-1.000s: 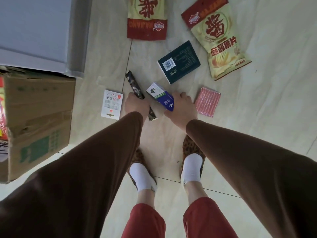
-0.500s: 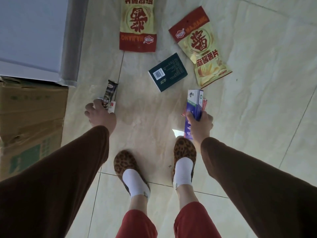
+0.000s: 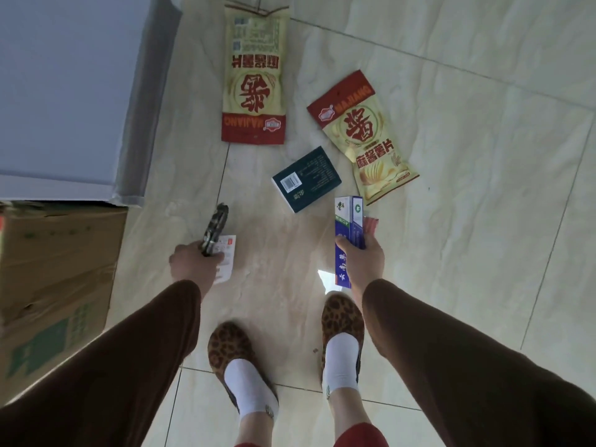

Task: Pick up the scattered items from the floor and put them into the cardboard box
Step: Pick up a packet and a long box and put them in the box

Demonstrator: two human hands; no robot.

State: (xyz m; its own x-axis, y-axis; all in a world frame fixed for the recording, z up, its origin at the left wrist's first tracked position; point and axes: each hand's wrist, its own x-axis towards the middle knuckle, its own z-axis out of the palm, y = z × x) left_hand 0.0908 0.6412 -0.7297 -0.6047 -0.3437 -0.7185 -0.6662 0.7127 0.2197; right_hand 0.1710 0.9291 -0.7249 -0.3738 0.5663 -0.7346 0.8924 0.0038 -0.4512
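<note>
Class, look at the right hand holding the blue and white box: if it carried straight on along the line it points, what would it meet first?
Probably the nearer chip bag, past the held blue and white box; the right hand is above the floor, so depth is uncertain.

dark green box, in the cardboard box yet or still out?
Still out. The dark green box lies flat on the floor tiles, barcode side up, in neither hand and well apart from the cardboard box.
</note>
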